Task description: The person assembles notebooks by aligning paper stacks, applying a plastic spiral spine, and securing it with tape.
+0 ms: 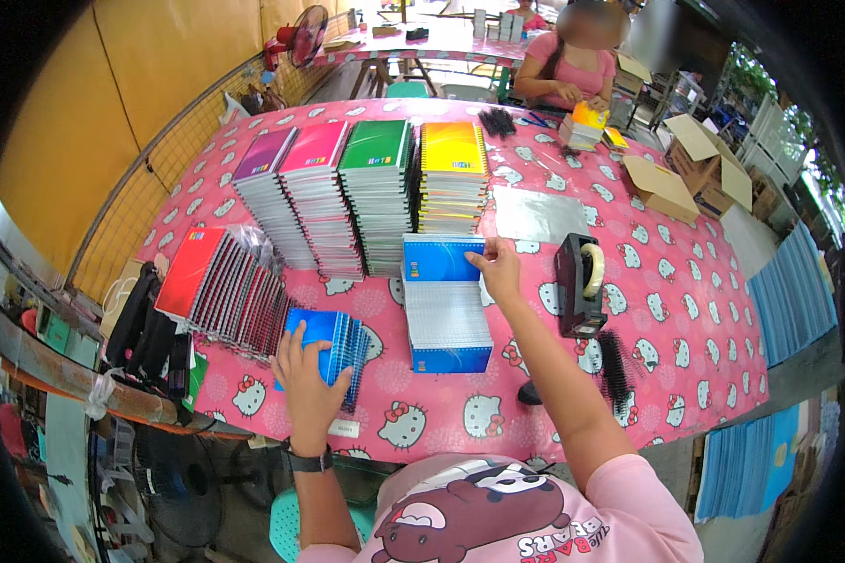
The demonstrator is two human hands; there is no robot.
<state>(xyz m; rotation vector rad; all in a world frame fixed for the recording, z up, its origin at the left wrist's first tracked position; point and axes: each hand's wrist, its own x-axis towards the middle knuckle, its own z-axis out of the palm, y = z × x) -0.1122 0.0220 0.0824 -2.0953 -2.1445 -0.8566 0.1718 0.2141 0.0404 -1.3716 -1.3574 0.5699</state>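
My left hand [308, 373] lies with fingers spread on a short, leaning stack of blue spiral notebooks [355, 349] near the table's front edge. My right hand [498, 269] pinches the right edge of a blue cover [439, 259] with holes along its top edge. That cover lies at the far end of a tall block of white-edged blue pads [449, 319], which has another blue cover at its near end. Whether the pinched cover is loose or part of a pad, I cannot tell. To the right stands a black tape dispenser [577, 286] with a pale roll.
Behind are tall stacks of purple [261, 155], pink [312, 147], green [376, 145] and yellow notebooks [454, 148]. Red notebooks [192, 272] lean at left. Black binding coils [614, 371] and a clear plastic sheet [540, 214] lie rightward. A co-worker [573, 70] handles yellow notebooks beside open cartons [662, 186].
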